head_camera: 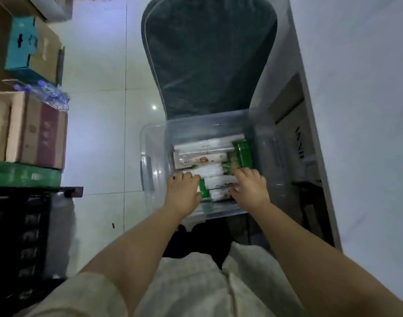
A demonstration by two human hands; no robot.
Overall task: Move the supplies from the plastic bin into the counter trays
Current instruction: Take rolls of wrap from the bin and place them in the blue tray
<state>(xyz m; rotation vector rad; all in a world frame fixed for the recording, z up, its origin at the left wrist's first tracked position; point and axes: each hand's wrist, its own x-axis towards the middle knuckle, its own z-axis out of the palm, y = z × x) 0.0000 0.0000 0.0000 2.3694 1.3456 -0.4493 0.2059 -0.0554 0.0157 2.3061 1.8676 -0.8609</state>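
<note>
While I bend over the clear bin [153, 145], both my hands grip the packs [218, 182] lying at its near end: my left hand [184, 191] curls over their left ends, my right hand [249, 188] clasps their right ends. More white and green packs fill the bin's far side. Boxes [35, 131] stand well left of the bin.

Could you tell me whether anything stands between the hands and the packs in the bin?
Nothing visible does: the bin is open, without a lid, and the left hand and right hand already grip the packs. The trays are out of view.
</note>
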